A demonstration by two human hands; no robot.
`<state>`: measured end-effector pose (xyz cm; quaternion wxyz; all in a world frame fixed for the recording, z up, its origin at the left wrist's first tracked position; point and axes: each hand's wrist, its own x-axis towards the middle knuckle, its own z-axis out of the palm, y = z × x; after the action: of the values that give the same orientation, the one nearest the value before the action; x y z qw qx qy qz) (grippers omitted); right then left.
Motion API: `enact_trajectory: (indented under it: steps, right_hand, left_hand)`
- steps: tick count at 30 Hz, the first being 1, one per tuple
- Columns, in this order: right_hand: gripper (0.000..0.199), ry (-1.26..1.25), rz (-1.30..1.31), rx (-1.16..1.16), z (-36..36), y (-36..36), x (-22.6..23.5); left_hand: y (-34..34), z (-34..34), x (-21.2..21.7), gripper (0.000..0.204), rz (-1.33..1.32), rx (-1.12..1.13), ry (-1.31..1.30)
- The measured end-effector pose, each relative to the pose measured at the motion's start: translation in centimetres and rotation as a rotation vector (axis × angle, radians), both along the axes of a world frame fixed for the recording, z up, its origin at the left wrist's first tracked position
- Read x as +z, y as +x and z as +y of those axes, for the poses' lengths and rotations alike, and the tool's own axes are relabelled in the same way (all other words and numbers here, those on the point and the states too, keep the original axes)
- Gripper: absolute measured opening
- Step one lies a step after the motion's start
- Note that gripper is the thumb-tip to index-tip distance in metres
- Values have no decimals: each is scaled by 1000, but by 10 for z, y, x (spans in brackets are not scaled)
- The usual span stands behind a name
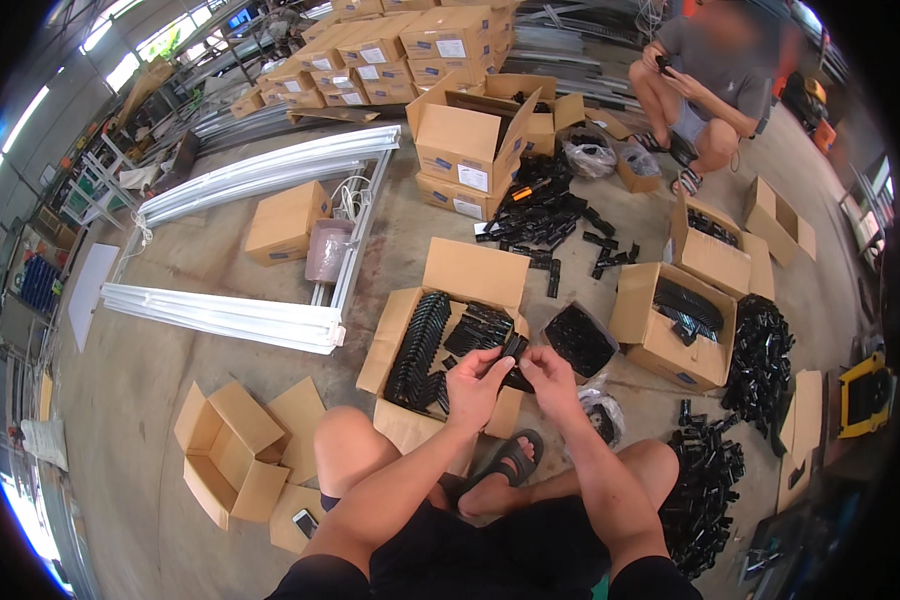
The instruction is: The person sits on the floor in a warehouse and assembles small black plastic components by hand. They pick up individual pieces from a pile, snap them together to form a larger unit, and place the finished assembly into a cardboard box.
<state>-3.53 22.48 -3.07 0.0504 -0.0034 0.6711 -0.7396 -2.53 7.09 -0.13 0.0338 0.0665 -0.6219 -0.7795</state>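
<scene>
Between my two hands is a small black plastic fitting [515, 346], apparently with a stepped or branched shape. My left hand [478, 385] grips it with the thumb along its near side. My right hand [552, 380] pinches its other end with thumb and fingertips. Just beyond and left of them stands an open cardboard box [475, 272] with neat rows of similar black fittings inside. A dark bin [577, 340] of small black pieces sits right of my hands. Nearer to me lies a clear plastic bag [602, 412] with dark contents.
Loose black fittings lie in piles [705, 490] at my right and farther ahead. An opened carton [232, 455] and a phone [305, 521] are at my left. White metal profiles [230, 320] lie beyond. A co-worker [715, 85] squats at the far right, holding a dark piece.
</scene>
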Motion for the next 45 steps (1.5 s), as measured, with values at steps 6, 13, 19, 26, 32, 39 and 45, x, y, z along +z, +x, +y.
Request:
enact_trajectory:
  steps: [6,13,19,26,32,39,45]
  right_hand:
    - [10,43,27,-8,-5,2,-1]
    - [10,6,35,-15,-5,-2,-7]
    - [10,-15,47,6,-3,1,2]
    - [9,-53,31,9,-1,-2,-7]
    - [12,54,39,9,0,-1,8]
    - [13,152,77,17,2,-2,7]
    - [10,-56,-10,-27,2,-2,13]
  left_hand:
    - [3,-3,-3,22,12,-1,17]
    - [1,-3,-2,21,-3,-9,-5]
    - [3,-3,-1,21,-16,-15,48]
    - [2,-2,0,21,-17,1,38]
    - [-1,-3,1,20,-20,-17,48]
    - [-2,-2,-2,21,-33,-12,-14]
    - [0,-3,-1,22,-79,2,146]
